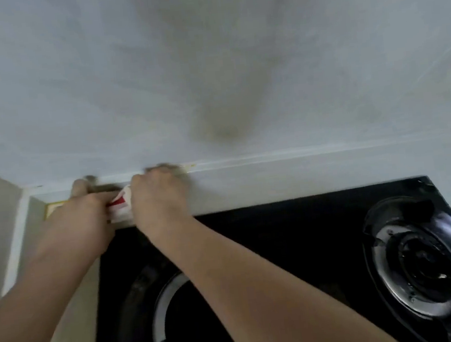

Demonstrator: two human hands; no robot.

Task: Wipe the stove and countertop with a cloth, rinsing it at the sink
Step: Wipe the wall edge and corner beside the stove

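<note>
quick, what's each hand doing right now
Left hand: on the red and white cloth behind the stove; grip cannot be told.
Right hand: on the same cloth; grip cannot be told.

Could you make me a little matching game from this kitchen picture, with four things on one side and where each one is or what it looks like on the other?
Things:
1. cloth
2. stove
3. right-side burner
4. wall

Descriptions:
A. black and glossy, set into the countertop
B. pale, with a brownish smear running down it
C. white and red, pressed between the two hands on the ledge behind the stove
D. round with metal rings, near the right edge of the picture

Pairs: 1-C, 2-A, 3-D, 4-B
</note>
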